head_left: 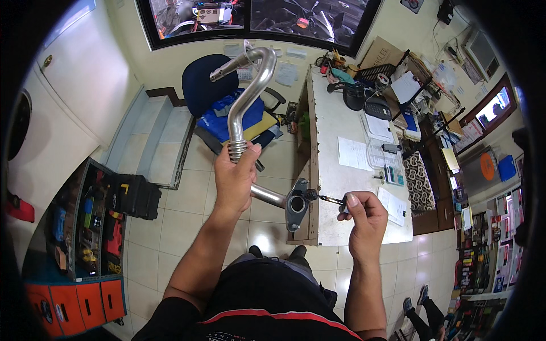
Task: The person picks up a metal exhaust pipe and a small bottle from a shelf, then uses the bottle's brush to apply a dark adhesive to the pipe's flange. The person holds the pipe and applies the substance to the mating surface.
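A bent silver metal pipe (248,105) is held up before me, my left hand (233,179) wrapped round it at the ribbed bellows section. Its upper end curves over to the left. The lower end runs right to a grey oval flange (296,206) with a round opening. My right hand (364,219) pinches a slim dark tool with a shiny shaft (330,199), thumb against finger, right of the flange. The shaft points left at a dark, round-ended piece (311,194) beside the flange's upper part; whether they touch, I cannot tell.
A white-topped desk (335,224) with papers and a telephone (377,108) stands at the right. Beyond the pipe is a blue office chair (199,85). At left are steps, a black toolbox (136,196) and shelves above orange drawers (88,301). Another person's legs (418,324) show at lower right.
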A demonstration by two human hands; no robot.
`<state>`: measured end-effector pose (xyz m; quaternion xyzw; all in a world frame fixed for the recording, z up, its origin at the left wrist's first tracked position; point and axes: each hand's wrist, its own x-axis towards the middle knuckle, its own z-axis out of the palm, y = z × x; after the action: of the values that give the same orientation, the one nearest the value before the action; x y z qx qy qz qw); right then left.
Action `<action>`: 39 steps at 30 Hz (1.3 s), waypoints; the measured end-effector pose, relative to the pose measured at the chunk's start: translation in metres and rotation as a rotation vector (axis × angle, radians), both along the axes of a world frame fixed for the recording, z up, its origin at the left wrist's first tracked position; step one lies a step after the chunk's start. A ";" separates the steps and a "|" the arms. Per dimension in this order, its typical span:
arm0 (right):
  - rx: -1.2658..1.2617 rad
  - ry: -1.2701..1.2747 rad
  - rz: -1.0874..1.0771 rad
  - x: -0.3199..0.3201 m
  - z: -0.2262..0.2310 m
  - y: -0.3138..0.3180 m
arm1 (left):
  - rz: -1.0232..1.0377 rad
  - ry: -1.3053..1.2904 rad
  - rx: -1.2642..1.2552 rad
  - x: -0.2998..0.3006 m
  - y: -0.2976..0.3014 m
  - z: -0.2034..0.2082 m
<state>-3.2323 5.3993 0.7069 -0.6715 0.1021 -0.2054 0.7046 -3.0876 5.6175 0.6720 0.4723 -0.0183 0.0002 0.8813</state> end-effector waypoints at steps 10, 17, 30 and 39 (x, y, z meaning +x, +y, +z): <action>-0.008 0.034 -0.035 -0.001 -0.002 -0.003 | -0.003 0.010 0.024 0.005 0.001 0.000; -0.008 0.007 0.016 0.010 -0.009 0.002 | -0.012 0.010 0.032 0.006 0.000 -0.001; 0.002 0.019 -0.001 0.014 -0.009 -0.002 | -0.001 0.030 0.013 0.013 -0.001 -0.002; 0.029 0.031 -0.002 0.000 -0.008 -0.005 | 0.009 0.029 -0.004 0.017 0.000 -0.001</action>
<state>-3.2324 5.3944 0.6989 -0.6642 0.1167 -0.1941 0.7125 -3.0708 5.6177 0.6705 0.4706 -0.0035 -0.0024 0.8824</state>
